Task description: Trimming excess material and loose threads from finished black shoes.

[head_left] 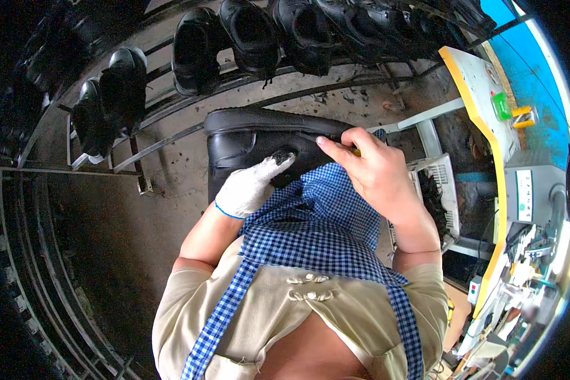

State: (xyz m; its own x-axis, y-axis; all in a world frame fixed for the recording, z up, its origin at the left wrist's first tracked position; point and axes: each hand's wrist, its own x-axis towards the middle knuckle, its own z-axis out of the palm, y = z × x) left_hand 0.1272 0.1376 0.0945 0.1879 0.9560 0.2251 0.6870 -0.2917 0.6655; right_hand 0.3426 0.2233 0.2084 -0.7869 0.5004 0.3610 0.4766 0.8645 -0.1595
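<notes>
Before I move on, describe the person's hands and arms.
The left hand wears a white glove with a blue cuff edge and a dark patch near a fingertip. The right hand is gloveless. Both forearms are bare below short beige sleeves.

We've got our L hand point(247, 190) white-gloved, fwd & tilted up-R, one dark-tipped digit extended, the other fingers mostly hidden. Our R hand point(375, 166) is bare, fingers curled in, thumb reaching twd the L. Our L forearm point(206, 231) slants in from lower L, R forearm point(417, 225) from lower R.
</notes>
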